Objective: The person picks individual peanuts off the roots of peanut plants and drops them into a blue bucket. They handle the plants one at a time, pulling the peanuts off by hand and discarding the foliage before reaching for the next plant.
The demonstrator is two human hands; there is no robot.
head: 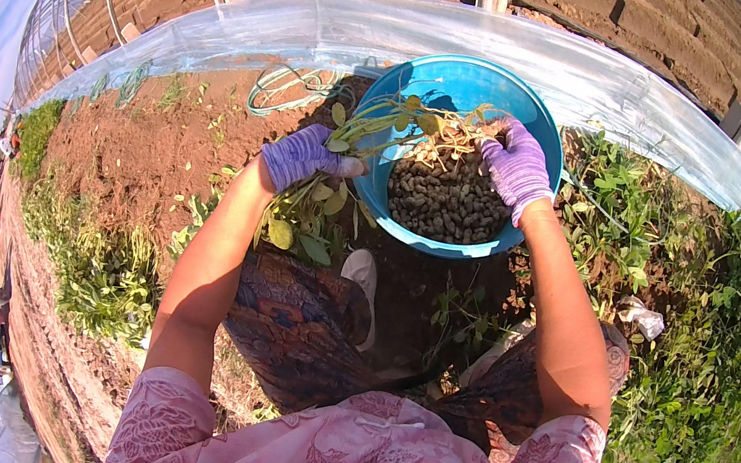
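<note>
A wide blue plastic tub (472,75) rests on the soil before me, with a heap of unshelled peanuts (446,204) in its bottom. My left hand (305,157), in a purple striped glove, grips the stems of a peanut plant (374,124) at the tub's left rim. Leaves of the plant hang below that hand, and its pale roots (449,141) reach over the tub. At the root end is my right hand (518,161), also gloved, inside the right rim. Its fingers are bent at the roots; what lies between them is partly hidden.
Clear plastic sheeting (266,20) runs behind the tub. A coil of green cord (291,90) lies on the soil to the left. Leafy plants (700,342) grow at right, with a white plastic scrap (642,316) among them. Pulled plants (106,274) lie at left.
</note>
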